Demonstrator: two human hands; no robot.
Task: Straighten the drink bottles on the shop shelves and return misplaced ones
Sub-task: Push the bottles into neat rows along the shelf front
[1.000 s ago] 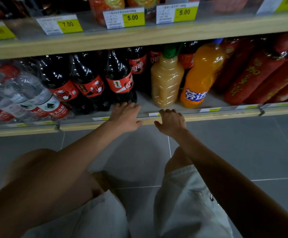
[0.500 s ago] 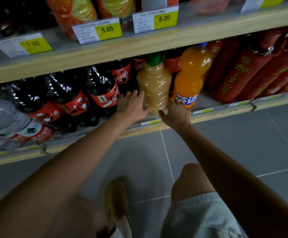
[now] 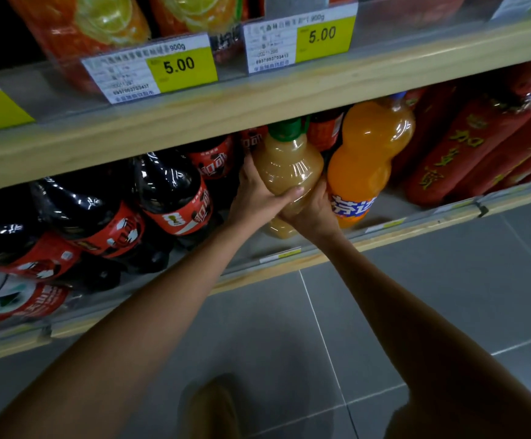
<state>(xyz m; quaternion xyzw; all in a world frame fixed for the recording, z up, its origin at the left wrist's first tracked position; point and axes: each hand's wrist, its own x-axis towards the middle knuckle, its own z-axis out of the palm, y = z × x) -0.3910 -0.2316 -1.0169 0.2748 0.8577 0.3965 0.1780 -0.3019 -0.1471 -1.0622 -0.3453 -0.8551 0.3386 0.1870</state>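
A pale yellow juice bottle with a green cap stands on the bottom shelf between the dark cola bottles and an orange soda bottle. My left hand wraps its left side, thumb across the front. From the right, my right hand grips its lower body, squeezed against the orange soda bottle. The juice bottle's base is partly hidden by my hands.
Several dark cola bottles with red labels fill the shelf to the left, with water bottles at far left. Red-wrapped bottles lean at right. The upper shelf edge with 5.00 price tags overhangs closely. Grey tiled floor lies below.
Both hands rose from the shelf's front edge and closed around the pale juice bottle. The view moved closer to the shelf.
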